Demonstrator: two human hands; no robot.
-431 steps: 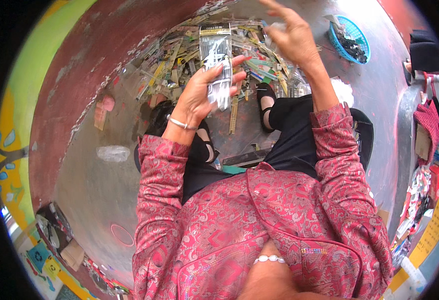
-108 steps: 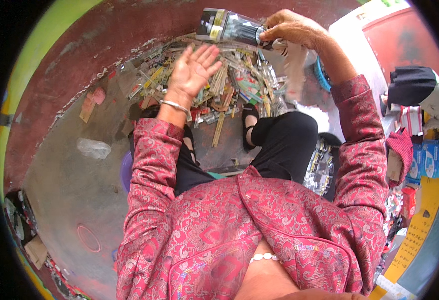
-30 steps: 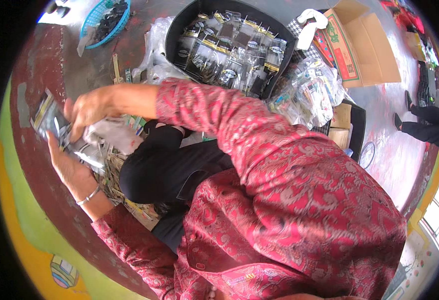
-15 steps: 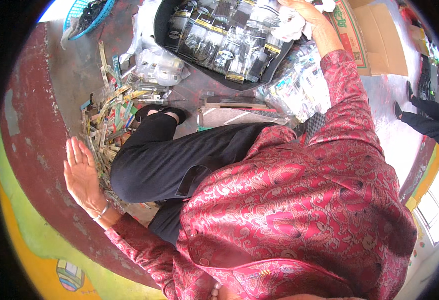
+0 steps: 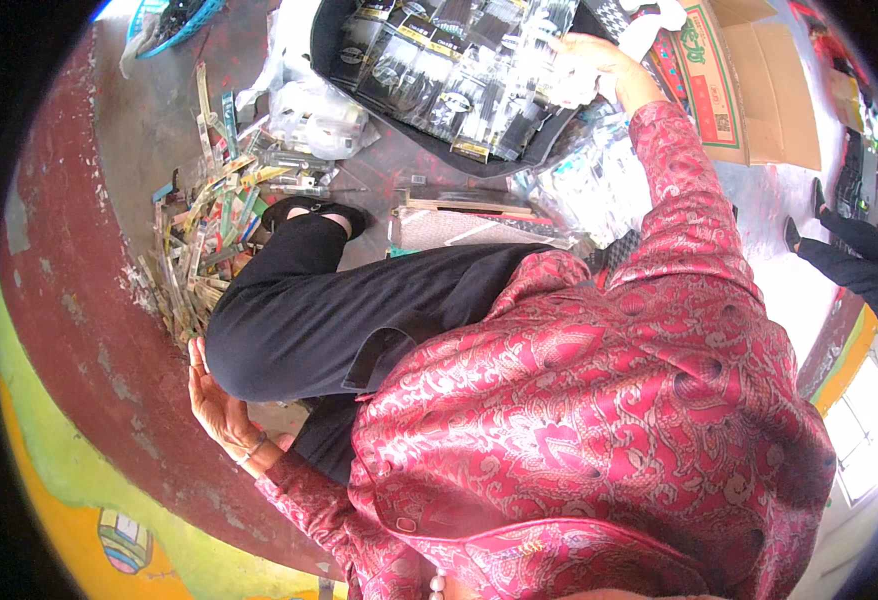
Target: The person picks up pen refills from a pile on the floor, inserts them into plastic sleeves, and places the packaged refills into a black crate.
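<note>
We see a red paisley-patterned jacket (image 5: 599, 400) over black trousers (image 5: 359, 310); beyond the trousers, a black tray (image 5: 359, 60), a turquoise basket (image 5: 174, 15), a brown cardboard box (image 5: 759, 80).

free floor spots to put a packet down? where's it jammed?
Bare floor lies between the blue basket and the heap of strips, and along the red wall above the left hand. Crowded: the black tray under the right hand, the clear bags beside it.
</note>
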